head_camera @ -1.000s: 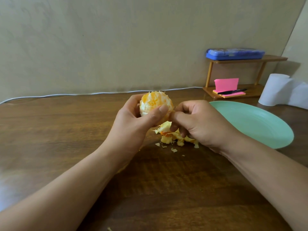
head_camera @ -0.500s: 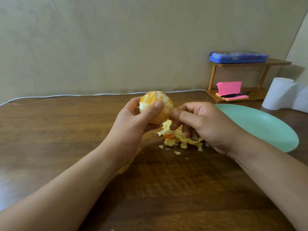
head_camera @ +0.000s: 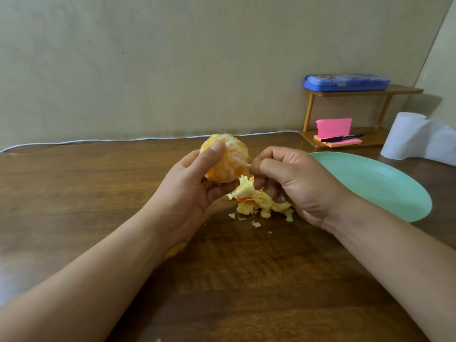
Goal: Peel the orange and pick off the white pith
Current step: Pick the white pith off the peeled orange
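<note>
— What is differing from a second ago?

— The right hand (head_camera: 296, 183) is drawing off toward 3 o'clock. Earlier it was pressing against the orange (head_camera: 228, 166); now a thin strand of pith (head_camera: 246, 165) is stretching between the two. The left thumb is also sitting higher, near the fruit's top.

— And the fingers?

— The left hand (head_camera: 192, 193) is curling its fingers (head_camera: 212, 152) round the orange, holding it up off the surface (head_camera: 98, 193). The right fingers are closing narrowly, pinching the strand's end.

— Where is room lying open?

— The heap of peel (head_camera: 259, 204) is lying at 5 o'clock of the orange, just under the right fingers. The green plate (head_camera: 375, 186) is sitting at 3 o'clock, its rim just beside the right hand. Open wood is stretching toward 9 and 6 o'clock, and a white cable (head_camera: 98, 140) is running along the far edge at 12.
</note>
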### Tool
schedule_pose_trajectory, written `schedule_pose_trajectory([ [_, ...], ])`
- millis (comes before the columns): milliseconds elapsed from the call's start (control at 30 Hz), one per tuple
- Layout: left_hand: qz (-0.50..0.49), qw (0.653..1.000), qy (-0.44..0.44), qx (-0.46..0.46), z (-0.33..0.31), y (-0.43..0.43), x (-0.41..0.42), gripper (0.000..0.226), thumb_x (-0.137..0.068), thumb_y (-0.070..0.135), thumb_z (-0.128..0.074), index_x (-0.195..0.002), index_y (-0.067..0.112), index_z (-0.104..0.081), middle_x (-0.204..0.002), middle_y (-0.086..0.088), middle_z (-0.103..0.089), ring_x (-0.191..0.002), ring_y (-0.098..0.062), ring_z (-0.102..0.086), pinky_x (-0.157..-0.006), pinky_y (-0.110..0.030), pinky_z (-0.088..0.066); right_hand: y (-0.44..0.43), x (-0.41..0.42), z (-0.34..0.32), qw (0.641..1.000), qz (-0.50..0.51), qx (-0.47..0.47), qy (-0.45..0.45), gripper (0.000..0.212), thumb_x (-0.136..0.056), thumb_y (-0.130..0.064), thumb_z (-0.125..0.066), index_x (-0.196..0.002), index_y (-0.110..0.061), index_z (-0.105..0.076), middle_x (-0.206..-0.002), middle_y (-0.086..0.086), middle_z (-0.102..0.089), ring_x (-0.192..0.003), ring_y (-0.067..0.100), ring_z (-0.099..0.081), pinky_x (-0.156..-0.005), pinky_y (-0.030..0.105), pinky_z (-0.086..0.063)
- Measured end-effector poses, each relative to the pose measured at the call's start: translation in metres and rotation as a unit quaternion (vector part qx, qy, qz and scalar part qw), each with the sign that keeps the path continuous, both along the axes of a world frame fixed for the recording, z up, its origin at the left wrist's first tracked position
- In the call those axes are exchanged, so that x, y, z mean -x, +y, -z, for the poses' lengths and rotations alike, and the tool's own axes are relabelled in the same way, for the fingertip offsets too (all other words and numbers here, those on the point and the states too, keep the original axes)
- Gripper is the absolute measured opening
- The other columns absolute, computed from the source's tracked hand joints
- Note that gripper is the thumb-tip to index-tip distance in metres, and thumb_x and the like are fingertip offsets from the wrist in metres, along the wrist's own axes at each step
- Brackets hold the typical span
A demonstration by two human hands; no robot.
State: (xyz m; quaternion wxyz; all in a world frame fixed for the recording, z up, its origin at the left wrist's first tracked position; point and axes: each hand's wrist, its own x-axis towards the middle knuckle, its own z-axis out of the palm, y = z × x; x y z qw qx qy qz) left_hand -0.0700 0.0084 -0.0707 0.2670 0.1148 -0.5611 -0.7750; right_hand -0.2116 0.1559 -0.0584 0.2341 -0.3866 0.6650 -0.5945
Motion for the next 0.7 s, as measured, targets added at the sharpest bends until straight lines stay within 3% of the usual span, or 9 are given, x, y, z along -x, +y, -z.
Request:
schedule_pose_trajectory([
  [200,0.052,0.994,0.004,-0.097,-0.0047,0.0007,-0.0024,0.063,-0.093,0.051,-0.065,-0.136,0.004,-0.065,-0.111,-0.016,-0.072,-0.089,-0.024,-0.069,-0.078,-0.029,-0.065,0.001,-0.0009,-0.0026,0.999,-0.033,0.033,-0.018,0.011,-0.102,-0.012,-0.065,-0.092,-0.01,-0.069,-0.073,0.009,-0.066,-0.054,0.013,-0.047,-0.047,0.023,-0.034],
  [467,0.097,0.982,0.015,-0.159,-0.0069,-0.0066,-0.0052,0.076,-0.098,0.062,-0.059,-0.145,0.002,-0.058,-0.126,-0.021,-0.063,-0.082,-0.021,-0.069,-0.066,-0.026,-0.063,0.0023,0.0035,-0.0013,0.999,-0.033,0.012,-0.005,0.011,-0.102,-0.015,-0.066,-0.096,-0.007,-0.071,-0.074,0.006,-0.069,-0.054,0.012,-0.05,-0.048,0.023,-0.037],
  [533,0.106,0.982,0.018,-0.158,-0.0074,-0.0073,-0.0057,0.076,-0.1,0.062,-0.056,-0.145,0.001,-0.058,-0.128,-0.023,-0.065,-0.08,-0.02,-0.068,-0.065,-0.024,-0.063,0.0032,0.0062,-0.0007,0.998,-0.017,-0.019,0.052,0.013,-0.104,-0.021,-0.066,-0.098,-0.012,-0.074,-0.077,0.002,-0.074,-0.056,0.013,-0.054,-0.05,0.024,-0.042],
  [600,0.105,0.983,0.015,-0.148,-0.0071,-0.0067,-0.0057,0.073,-0.1,0.061,-0.055,-0.144,0.002,-0.058,-0.134,-0.028,-0.067,-0.08,-0.021,-0.069,-0.067,-0.025,-0.064,0.005,0.0071,-0.0006,0.977,0.008,-0.083,0.196,0.014,-0.107,-0.028,-0.063,-0.108,-0.027,-0.077,-0.085,-0.008,-0.078,-0.061,0.016,-0.063,-0.054,0.027,-0.052],
  [700,0.082,0.988,0.011,-0.128,-0.0048,-0.0068,-0.0044,0.071,-0.099,0.058,-0.061,-0.147,0.006,-0.057,-0.148,-0.032,-0.057,-0.085,-0.024,-0.07,-0.068,-0.027,-0.064,0.0063,0.005,0.0018,0.939,0.023,-0.132,0.317,0.018,-0.108,-0.035,-0.062,-0.119,-0.038,-0.076,-0.09,-0.019,-0.077,-0.082,0.008,-0.074,-0.073,0.032,-0.063],
])
